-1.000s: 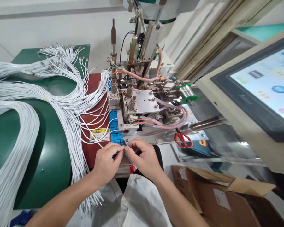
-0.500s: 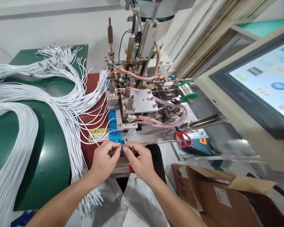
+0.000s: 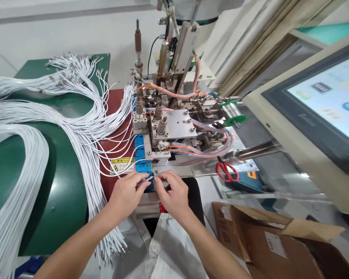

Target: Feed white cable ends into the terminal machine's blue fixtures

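Observation:
My left hand [image 3: 130,192] pinches a white cable [image 3: 149,178] near its end, in front of the machine's blue fixture strip [image 3: 144,166]. Just to the right, my right hand [image 3: 172,193] has thumb and forefinger pressed together at the cable's tip, around thin wires too small to make out well. Other white cables run from the blue strip over the red board [image 3: 104,183] to a large bundle [image 3: 81,159] at the left.
The metal machine [image 3: 174,124] stands ahead, with a solder spool [image 3: 232,113] and red-handled scissors [image 3: 227,171] on its right. A screen [image 3: 322,93] fills the upper right. A cardboard box [image 3: 267,236] lies low right; a green table [image 3: 61,193] is at left.
My hands have parted slightly, and more of the white cable's end shows between them. The whole view has shifted a little, with the machine now slightly farther right.

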Available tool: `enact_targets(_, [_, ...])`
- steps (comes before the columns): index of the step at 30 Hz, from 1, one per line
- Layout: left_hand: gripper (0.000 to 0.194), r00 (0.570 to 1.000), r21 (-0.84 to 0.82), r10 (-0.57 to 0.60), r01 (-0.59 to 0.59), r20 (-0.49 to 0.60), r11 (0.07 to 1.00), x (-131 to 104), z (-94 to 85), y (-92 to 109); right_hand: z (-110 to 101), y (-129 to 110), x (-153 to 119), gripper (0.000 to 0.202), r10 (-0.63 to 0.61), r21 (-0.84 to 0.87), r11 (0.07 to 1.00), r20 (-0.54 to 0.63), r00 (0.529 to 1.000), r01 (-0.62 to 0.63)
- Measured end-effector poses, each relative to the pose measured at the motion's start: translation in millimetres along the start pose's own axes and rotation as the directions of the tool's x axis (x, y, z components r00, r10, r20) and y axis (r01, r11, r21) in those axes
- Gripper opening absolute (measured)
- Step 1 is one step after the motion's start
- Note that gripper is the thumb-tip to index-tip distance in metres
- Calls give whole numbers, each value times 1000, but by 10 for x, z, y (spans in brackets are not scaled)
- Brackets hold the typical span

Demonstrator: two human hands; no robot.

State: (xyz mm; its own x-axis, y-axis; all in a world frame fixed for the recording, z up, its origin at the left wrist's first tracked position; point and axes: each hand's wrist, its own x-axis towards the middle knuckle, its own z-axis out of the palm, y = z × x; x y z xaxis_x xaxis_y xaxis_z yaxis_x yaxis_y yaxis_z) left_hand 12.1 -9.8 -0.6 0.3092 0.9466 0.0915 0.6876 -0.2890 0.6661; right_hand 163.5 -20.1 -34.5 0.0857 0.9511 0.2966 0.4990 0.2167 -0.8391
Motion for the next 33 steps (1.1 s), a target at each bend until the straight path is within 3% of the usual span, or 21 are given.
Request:
enact_targets(6, [17,995,184,29,-47,98,982,12,-91,-99,12,125,36,13,105,-57,994,153,983,-97])
enact_targets(16, [17,991,323,-27,-18,132,946,20,-56,-57,12,97,71,13,216,-146,971,189,958,-190])
enact_targets(19, [18,988,329,-45,-6,147,944,38,-61,-51,-10,132,106,12,275,-139,959,267,923,-246])
enact_targets(23, [19,984,279,-62,14,165,960,61,-75,-43,-46,170,158,22,261,-124,965,345,901,-232])
enact_targets(28, [20,979,296,-88,31,181,955,64,-78,-23,83,183,144,34,220,-123,974,298,929,-191])
enact_targets(33, [21,977,391,-106,26,187,920,42,-73,20,233,232,64,35,271,10,960,198,942,-278])
